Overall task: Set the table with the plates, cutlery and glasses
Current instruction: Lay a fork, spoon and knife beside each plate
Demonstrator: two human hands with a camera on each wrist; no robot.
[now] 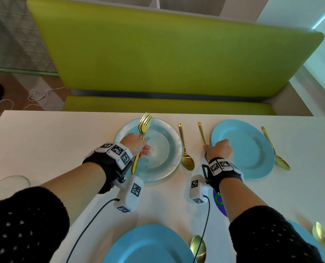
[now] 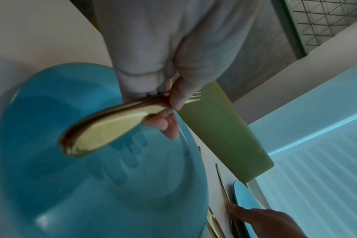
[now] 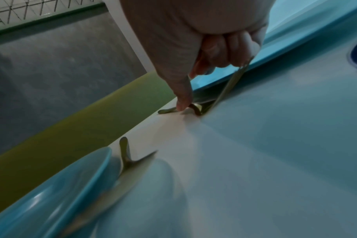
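Note:
My left hand (image 1: 138, 145) grips a bundle of gold forks (image 1: 145, 122) upright over the far left blue plate (image 1: 167, 133). In the left wrist view their handles (image 2: 104, 127) stick out below the fist (image 2: 169, 99). A gold spoon (image 1: 185, 149) lies to the right of that plate. My right hand (image 1: 219, 149) is curled down on a gold utensil (image 1: 202, 132) lying just left of the far right blue plate (image 1: 252, 149). The hand hides the utensil's head. In the right wrist view one finger (image 3: 183, 96) presses it (image 3: 167, 110) to the table.
Another gold spoon (image 1: 273, 149) lies right of the far right plate. A near blue plate (image 1: 148, 243) has a spoon (image 1: 197, 245) beside it, and a further spoon (image 1: 319, 234) lies at the bottom right. A clear glass (image 1: 9, 185) stands at the left edge. A green bench (image 1: 167, 54) is beyond the table.

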